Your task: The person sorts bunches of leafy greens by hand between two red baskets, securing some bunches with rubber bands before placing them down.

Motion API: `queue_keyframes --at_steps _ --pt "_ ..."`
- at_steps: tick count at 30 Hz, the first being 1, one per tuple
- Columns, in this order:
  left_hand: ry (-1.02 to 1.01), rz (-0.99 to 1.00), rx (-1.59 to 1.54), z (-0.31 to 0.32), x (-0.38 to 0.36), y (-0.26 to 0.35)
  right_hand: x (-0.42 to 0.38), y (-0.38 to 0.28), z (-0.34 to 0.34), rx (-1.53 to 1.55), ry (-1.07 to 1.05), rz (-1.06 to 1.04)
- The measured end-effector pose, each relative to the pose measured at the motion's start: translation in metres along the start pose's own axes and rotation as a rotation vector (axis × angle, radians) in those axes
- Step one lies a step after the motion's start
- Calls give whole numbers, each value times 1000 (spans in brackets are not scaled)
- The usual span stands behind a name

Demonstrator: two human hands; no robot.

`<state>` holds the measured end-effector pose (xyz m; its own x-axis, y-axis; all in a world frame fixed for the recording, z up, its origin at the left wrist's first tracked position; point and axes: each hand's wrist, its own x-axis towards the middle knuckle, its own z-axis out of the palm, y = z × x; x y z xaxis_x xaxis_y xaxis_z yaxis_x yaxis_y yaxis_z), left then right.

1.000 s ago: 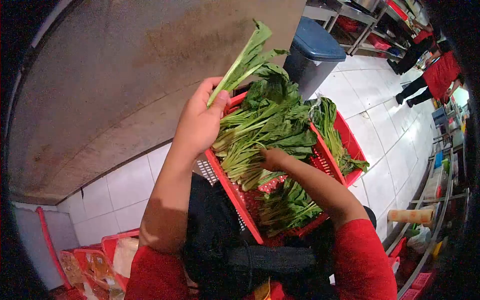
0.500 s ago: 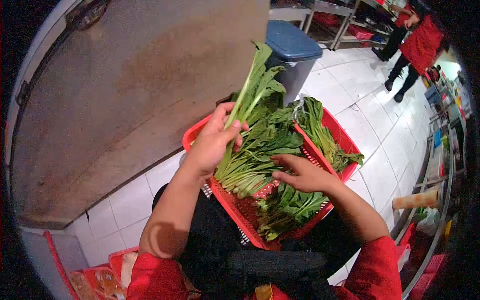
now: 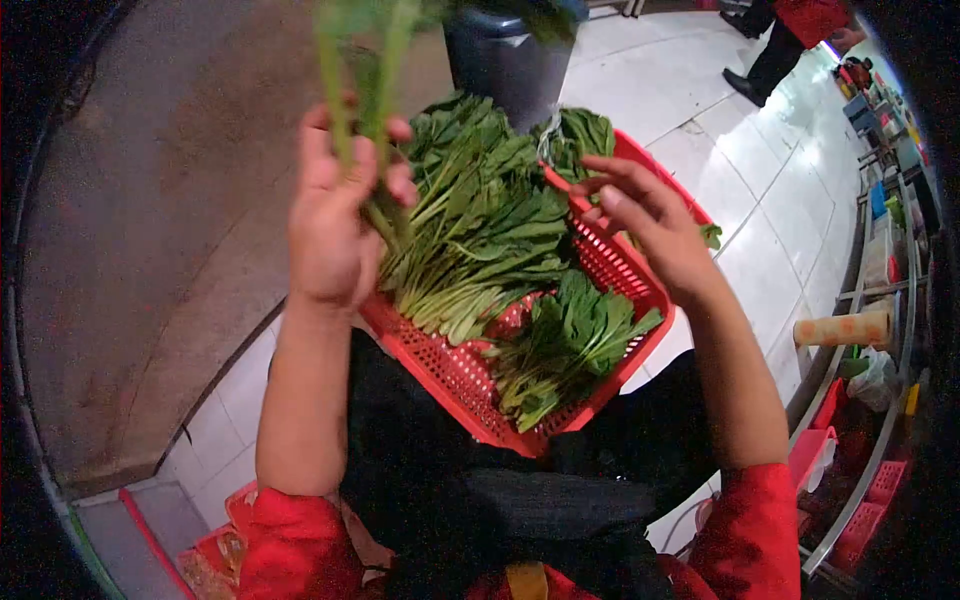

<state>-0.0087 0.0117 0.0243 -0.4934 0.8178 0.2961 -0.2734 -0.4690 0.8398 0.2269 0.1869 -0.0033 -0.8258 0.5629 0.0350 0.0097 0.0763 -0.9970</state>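
Note:
In the head view my left hand (image 3: 345,215) is closed around the stems of some leafy greens (image 3: 398,45), held upright above the basket's left side; their tops are blurred and partly cut off by the frame. My right hand (image 3: 655,225) hovers over the basket's right part with fingers apart and nothing in it. A red perforated basket (image 3: 425,360) stands below, between my legs. A large pile of leafy greens (image 3: 490,220) fills its left part, stems toward me. A smaller bunch (image 3: 575,340) lies at the near right. More greens (image 3: 585,140) sit behind a red divider, partly hidden by my right hand.
A dark lidded bin (image 3: 515,65) stands behind the basket. On the left rises a large brown panel (image 3: 190,230). White floor tiles (image 3: 690,70) stretch to the right, where a person in red and black (image 3: 785,45) stands. Shelving (image 3: 900,330) with a patterned roll (image 3: 840,328) lines the right side.
My left hand has lifted the greens up and to the left. My right hand has risen, moving right and away from the pile. The view has shifted, so the basket appears higher and further left.

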Motion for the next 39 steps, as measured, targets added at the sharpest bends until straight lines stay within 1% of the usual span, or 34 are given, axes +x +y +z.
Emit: queue_keyframes --at_steps 1,2,4,8,10,11,13,14,16,18,20,21,23,25,27,30,31,32,34,35,36,38,39 --pt "8 55 -24 -6 0 5 0 0 -5 -46 33 65" --pt "22 42 -17 -13 0 9 1 0 -9 -93 65 128" --pt "55 127 59 -26 0 14 4 8 -19 -167 70 100" --pt "53 114 63 -39 -2 19 12 12 -17 -169 57 142" --pt "119 49 146 -39 -1 17 18 12 -10 -169 24 134" --pt "123 52 147 -38 -2 15 19 16 -5 -161 2 129" --pt "124 -59 231 -33 -3 8 22 17 8 -155 -47 146" --pt "126 -53 235 -27 -3 4 23 16 15 -149 -92 165" --pt "139 -243 286 -15 -7 -2 24 10 31 -78 -161 173" --pt "26 -318 270 -18 -12 -17 23 4 44 1 -208 222" --pt "-89 -364 301 -12 -18 -27 20 8 56 127 -199 168" --pt "-131 -382 281 -9 -20 -33 21 13 57 220 -242 151" --pt "-199 -443 272 -4 -24 -42 19 11 55 287 -207 133" --pt "-246 -423 269 5 -26 -51 19 7 49 331 -183 109" --pt "-309 -416 279 10 -26 -55 19 11 43 397 -81 79" --pt "-344 -401 303 18 -27 -63 16 13 35 387 -40 77" --pt "-344 -400 384 26 -27 -62 14 12 38 399 21 79" --pt "-347 -399 386 26 -29 -67 13 11 37 399 23 76" --pt "-428 -207 664 23 -34 -81 12 9 35 453 20 209" --pt "-427 -250 702 22 -36 -86 12 9 34 453 22 208" --pt "-431 -249 701 25 -36 -84 12 10 34 477 79 164" --pt "-452 -322 877 35 -36 -79 10 11 32 522 192 79" --pt "-424 -276 820 35 -38 -84 9 6 31 538 225 86"
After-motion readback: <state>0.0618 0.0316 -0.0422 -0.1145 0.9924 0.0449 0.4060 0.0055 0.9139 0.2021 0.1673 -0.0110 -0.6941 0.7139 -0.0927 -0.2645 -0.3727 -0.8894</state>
